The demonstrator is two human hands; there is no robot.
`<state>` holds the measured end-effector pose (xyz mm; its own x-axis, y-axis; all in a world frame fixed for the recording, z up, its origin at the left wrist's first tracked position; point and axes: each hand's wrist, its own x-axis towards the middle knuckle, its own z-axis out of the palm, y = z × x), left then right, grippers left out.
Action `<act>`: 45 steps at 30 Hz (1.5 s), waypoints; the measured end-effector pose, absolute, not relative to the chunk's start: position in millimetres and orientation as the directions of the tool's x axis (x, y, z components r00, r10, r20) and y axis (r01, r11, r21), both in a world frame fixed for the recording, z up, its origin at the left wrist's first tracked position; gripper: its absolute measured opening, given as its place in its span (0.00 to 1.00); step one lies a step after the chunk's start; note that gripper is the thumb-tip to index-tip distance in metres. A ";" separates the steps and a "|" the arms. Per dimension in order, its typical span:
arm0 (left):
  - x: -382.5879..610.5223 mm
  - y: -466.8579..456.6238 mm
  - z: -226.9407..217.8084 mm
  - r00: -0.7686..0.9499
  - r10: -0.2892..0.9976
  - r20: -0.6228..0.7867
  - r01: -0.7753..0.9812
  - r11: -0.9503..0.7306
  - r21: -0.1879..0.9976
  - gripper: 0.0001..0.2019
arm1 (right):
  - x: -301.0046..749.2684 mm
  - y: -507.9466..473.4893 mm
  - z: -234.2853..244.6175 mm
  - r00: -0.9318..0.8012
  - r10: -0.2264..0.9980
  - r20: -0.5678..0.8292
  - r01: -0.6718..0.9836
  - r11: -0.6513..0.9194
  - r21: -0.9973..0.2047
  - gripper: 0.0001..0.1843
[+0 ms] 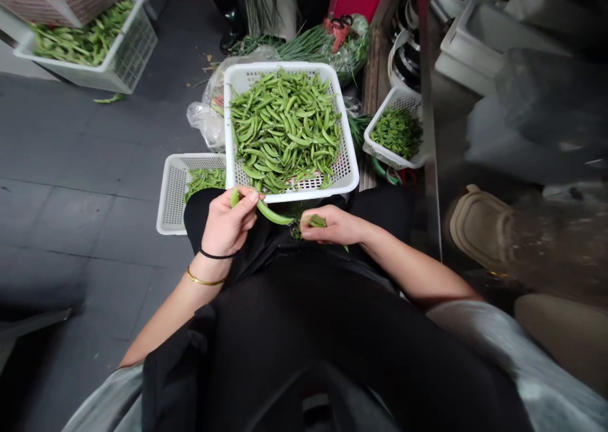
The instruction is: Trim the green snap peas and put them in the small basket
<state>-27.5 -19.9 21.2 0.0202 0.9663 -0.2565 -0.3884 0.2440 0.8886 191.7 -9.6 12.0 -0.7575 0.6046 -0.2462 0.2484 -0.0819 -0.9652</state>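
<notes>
My left hand [231, 220] is closed on a green pea pod [274, 214] that sticks out to the right between thumb and fingers. Another bit of green shows at the top of that hand. Close to the pod's far end, my right hand [335, 225] is closed with some pods or pod pieces [316, 221] in its curled fingers. Just beyond both hands, a white perforated basket [349, 169] holds a heap of pea pods [287, 125]. A smaller white basket [171, 194] with some pods inside stands lower, to the left.
Leafy greens fill a small white basket [393, 159] on the right, beside a metal edge [430, 128]. Bundles of long green stalks [308, 44] and plastic bags [209, 118] lie behind. Stacked baskets [121, 55] stand far left. A person's boot [232, 30] shows at the top.
</notes>
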 end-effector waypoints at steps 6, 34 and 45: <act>-21.0 -20.0 16.1 0.054 0.947 -0.317 -0.416 0.310 0.855 0.11 | 181.4 -14.5 16.9 -0.507 0.832 0.225 0.260 0.396 -0.881 0.10; -35.1 -41.4 11.0 0.573 0.725 -0.382 -0.075 0.510 0.857 0.15 | 191.3 -25.3 40.1 -0.711 0.674 0.198 0.498 0.682 -0.535 0.15; -35.7 -46.9 26.7 0.366 0.912 0.186 0.308 -0.307 0.900 0.05 | 177.8 -18.3 10.8 -0.516 0.832 -0.206 0.011 -0.234 -0.972 0.16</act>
<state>-35.7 -46.9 26.7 0.3660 0.9119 0.1858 0.3085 -0.3073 0.9002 177.8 -18.3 10.8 -0.5156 0.8316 -0.2061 0.0110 -0.2341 -0.9722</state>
